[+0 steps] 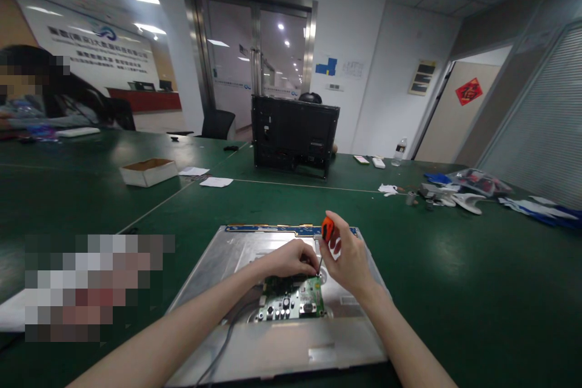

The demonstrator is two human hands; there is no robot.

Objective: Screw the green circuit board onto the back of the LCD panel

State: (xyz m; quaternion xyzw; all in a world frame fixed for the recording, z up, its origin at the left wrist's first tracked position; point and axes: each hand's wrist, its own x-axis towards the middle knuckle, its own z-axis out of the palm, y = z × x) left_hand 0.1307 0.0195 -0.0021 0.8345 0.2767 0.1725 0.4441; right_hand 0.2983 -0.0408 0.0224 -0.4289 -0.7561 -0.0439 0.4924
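Observation:
A flat metal display panel (345, 327) lies on the green table in front of me, with a green circuit board (291, 300) at its middle. Along its far edge runs a narrow blue circuit strip (273, 229). My right hand (349, 257) grips a screwdriver (327, 229) with an orange and black handle. The shaft points down to the upper right corner of the green board. Close by the tip, the fingers of my left hand (291, 259) are pinched together at the board's far edge; what is between them is hidden. A dark cable (227, 339) crosses the panel's left side.
Across the table stands a black screen housing (295, 136), with a person partly hidden behind it. An open cardboard box (149, 173) and papers (216, 182) lie to the left. Farther right are a bottle (399, 153), a plastic bag (482, 182) and scraps. Another person sits at far left.

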